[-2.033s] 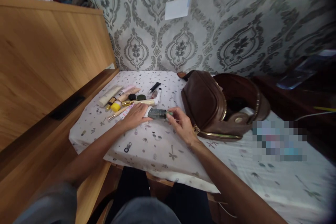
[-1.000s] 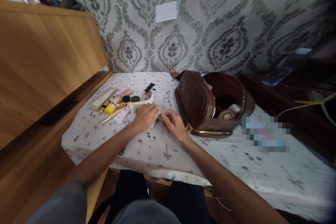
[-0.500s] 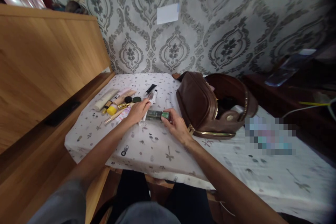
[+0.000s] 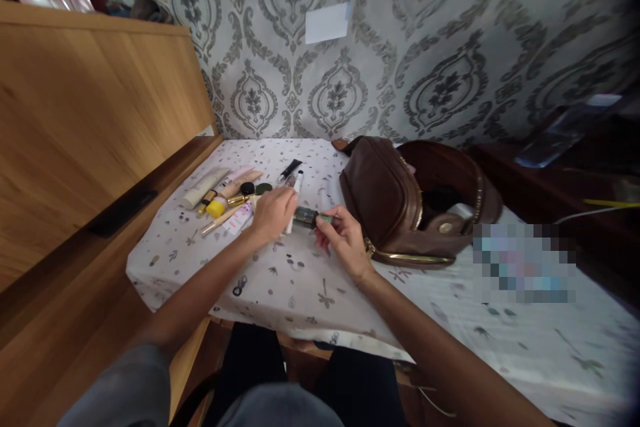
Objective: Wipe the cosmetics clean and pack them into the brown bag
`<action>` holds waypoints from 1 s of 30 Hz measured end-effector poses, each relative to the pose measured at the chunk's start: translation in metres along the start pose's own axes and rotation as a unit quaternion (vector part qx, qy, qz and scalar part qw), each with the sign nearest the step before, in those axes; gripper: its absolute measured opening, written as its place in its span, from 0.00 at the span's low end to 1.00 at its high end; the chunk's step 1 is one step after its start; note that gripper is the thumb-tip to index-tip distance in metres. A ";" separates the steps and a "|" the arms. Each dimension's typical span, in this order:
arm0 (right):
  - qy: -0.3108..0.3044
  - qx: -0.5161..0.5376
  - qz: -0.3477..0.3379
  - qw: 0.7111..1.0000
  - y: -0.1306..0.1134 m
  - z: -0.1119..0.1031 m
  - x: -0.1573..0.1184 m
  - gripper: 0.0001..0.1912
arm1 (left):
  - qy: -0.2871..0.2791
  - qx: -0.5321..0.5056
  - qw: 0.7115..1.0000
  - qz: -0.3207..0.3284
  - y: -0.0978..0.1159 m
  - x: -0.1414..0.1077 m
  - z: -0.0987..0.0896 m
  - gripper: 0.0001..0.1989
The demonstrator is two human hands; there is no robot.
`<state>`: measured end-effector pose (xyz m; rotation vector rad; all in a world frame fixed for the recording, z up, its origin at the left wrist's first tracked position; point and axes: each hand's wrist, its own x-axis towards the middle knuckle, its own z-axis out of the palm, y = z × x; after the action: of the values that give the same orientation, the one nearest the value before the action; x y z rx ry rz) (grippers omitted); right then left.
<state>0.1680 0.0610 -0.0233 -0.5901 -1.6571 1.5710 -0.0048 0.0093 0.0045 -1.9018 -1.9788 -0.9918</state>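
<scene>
A dark green bottle lies between my hands over the patterned white cloth. My right hand pinches its green cap end. My left hand is closed at the other end, with a white piece, perhaps tissue, under its fingers. Just left of that hand are a yellow-capped item, a black round lid, a gold tube, a cream tube and a pinkish card. Beyond the left hand lie a black tube and a slim white tube.
An open brown leather bag stands right of my right hand, its flap raised. A pixelated item lies farther right. Wooden furniture borders the left side, and a patterned wall rises behind.
The right hand has shifted slightly, now pinching the green cap with its fingertips. The left hand has moved a little right over the bottle's end. The view has shifted slightly.
</scene>
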 end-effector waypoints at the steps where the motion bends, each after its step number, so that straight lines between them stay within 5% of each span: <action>1: 0.009 0.023 0.006 1.000 -0.002 0.000 0.000 0.23 | 0.015 -0.028 0.999 -0.029 -0.010 0.002 -0.003 0.16; 5: 0.024 0.132 0.059 0.989 -0.006 0.000 0.004 0.24 | 0.092 -0.178 0.970 -0.137 -0.035 0.005 -0.004 0.17; 10: -0.032 0.228 0.193 0.954 -0.004 0.001 0.005 0.27 | 0.162 -0.343 0.899 -0.219 -0.029 0.013 0.006 0.18; 16: -0.080 0.218 0.197 0.953 -0.001 0.008 0.001 0.27 | 0.156 -0.153 0.970 -0.108 -0.009 0.019 0.003 0.14; 21: -0.046 0.234 0.185 0.953 0.001 0.007 0.003 0.29 | 0.167 -0.033 0.984 -0.046 0.012 0.002 0.021 0.16; 25: -0.054 0.242 0.188 0.950 0.000 0.006 0.004 0.28 | 0.153 -0.024 0.987 -0.044 0.017 -0.010 0.030 0.21; 30: -0.089 0.249 0.201 0.943 -0.004 0.006 0.002 0.28 | 0.131 -0.140 0.977 -0.093 -0.002 0.005 0.012 0.12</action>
<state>0.1630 0.0578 -0.0188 -0.5443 -1.2243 2.3031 -0.0036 0.0205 -0.0015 -1.6261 -1.9696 -1.5588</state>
